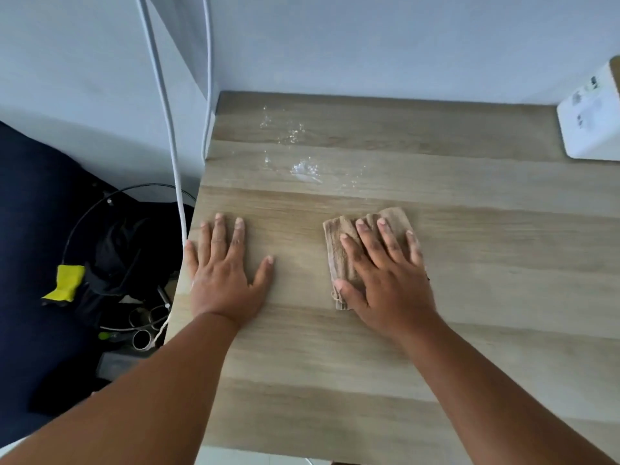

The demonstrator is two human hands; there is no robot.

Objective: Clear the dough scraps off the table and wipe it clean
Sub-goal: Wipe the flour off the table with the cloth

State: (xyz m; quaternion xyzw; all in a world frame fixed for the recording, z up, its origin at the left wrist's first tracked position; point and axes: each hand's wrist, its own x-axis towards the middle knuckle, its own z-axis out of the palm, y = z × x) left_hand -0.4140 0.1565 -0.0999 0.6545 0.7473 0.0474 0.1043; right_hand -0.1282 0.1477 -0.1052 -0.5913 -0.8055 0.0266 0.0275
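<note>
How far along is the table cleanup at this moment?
Done: no dough lumps show on the table. In hand: the right hand presses a folded brown cloth flat under straight fingers; the left hand rests flat on the wood. Left: the whitish wet smears farther back are not yet wiped.

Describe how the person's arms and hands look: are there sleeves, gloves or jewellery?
Both forearms are bare, with no sleeves in view. The left hand and the right hand wear no gloves, rings or watch. The fingers have short, pale nails.
</note>
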